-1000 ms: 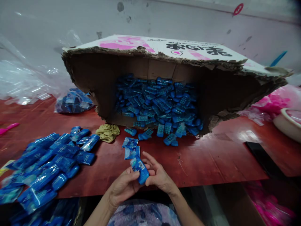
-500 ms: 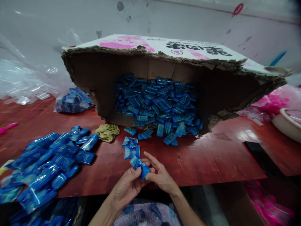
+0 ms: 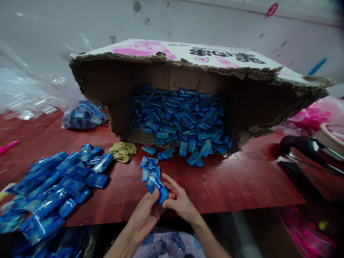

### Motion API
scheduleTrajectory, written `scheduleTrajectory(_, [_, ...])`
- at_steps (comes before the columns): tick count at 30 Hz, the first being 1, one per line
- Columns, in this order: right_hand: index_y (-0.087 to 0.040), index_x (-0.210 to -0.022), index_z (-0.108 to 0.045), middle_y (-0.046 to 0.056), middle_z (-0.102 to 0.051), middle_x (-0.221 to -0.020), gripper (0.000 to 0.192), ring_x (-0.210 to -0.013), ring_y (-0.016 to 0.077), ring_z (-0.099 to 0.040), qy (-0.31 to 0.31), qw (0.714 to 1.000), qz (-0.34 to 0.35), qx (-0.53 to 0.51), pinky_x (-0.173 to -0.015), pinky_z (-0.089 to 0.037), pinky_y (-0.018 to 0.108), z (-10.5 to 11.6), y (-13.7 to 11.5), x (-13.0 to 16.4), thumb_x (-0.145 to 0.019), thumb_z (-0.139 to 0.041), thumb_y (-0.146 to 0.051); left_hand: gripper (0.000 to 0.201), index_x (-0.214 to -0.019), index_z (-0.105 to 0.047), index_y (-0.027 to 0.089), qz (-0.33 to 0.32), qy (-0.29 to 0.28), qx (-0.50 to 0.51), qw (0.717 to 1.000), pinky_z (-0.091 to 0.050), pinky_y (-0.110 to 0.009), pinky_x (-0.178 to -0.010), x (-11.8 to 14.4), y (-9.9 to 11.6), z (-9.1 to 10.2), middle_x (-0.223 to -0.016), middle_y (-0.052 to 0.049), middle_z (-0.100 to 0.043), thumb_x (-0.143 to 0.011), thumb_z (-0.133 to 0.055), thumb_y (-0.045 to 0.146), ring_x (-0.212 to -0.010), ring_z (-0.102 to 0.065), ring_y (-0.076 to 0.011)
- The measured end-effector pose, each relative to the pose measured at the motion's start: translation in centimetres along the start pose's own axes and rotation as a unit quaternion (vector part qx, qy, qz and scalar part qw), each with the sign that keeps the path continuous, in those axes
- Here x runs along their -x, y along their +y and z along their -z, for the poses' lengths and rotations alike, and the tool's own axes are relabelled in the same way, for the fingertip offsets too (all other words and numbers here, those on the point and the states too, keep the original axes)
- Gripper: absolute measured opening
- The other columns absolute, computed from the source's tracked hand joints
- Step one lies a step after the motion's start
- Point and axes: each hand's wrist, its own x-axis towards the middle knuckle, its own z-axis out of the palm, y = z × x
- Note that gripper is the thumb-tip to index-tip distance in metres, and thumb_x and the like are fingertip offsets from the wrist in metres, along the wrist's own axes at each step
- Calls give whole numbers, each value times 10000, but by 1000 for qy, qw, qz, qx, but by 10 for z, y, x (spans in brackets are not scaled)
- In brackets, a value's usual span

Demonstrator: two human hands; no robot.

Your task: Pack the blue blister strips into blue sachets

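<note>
Both my hands meet at the near edge of the red table (image 3: 236,186). My left hand (image 3: 143,215) and my right hand (image 3: 179,200) together grip one small blue piece in a clear blue wrapper (image 3: 158,188), the wrapper half over it. Just beyond lie two flat empty blue wrappers (image 3: 148,167). A torn cardboard box (image 3: 188,61) lies on its side behind them, spilling many blue pieces (image 3: 182,122) onto the table. A heap of wrapped blue packets (image 3: 53,190) covers the left side.
A yellowish crumpled cloth (image 3: 123,150) lies by the box mouth. Clear plastic bags (image 3: 29,96) and a bag of blue pieces (image 3: 84,115) sit at back left. Pink items (image 3: 311,118), a white basin (image 3: 330,138) and a dark tool (image 3: 306,147) are at right.
The blue piece has slid further into its wrapper between my hands, which shifted slightly. A dark tool has come into view at the right edge of the table.
</note>
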Motion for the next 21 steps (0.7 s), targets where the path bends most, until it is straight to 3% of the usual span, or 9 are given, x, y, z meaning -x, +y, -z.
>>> scheduleTrajectory(5, [-321, -1224, -457, -30, -571, -1087, 713, -799, 89, -575, -6, 1000, -20, 18, -686, -455, 198, 6, 2, 2, -592, -678, -77, 177, -896, -658, 145, 14, -37, -17, 999, -496, -284, -727, 2, 2, 0, -774, -62, -702, -748, -593, 217, -756, -650, -168])
scheduleTrajectory(9, [-303, -1226, -461, -31, -587, -1092, 669, -817, 97, -575, -2, 998, -23, 51, -747, -442, 225, 5, 0, 4, -621, -656, -95, 178, -899, -662, 145, 0, -39, -11, 999, -491, -278, -754, 3, 2, 2, -795, -62, -706, -743, -599, 203, -794, -647, -170])
scheduleTrajectory(13, [-284, -1204, -489, -21, -578, -1127, 614, -959, 141, -549, 11, 997, 3, 80, -843, -414, 263, 0, 4, 5, -636, -651, -115, 161, -864, -674, 153, -13, -18, -7, 1000, -494, -271, -760, 5, -2, 2, -807, -51, -708, -717, -626, 197, -814, -647, -174])
scheduleTrajectory(17, [-253, -1150, -532, -21, -626, -944, 460, -787, 127, -583, 44, 988, 21, 145, -727, -461, 245, -8, 12, 3, -704, -621, -188, 130, -811, -684, 137, -26, 7, 3, 1000, -490, -299, -794, 5, -6, 2, -756, -61, -711, -706, -635, 198, -814, -650, -190])
scheduleTrajectory(21, [-248, -1164, -516, 4, -604, -1000, 434, -799, 140, -571, 49, 946, 69, 312, -740, -466, 260, -13, 12, -5, -742, -597, -188, 144, -780, -674, 137, -81, 83, 60, 991, -498, -349, -795, 6, 22, 16, -710, -67, -710, -762, -568, 233, -791, -659, -203])
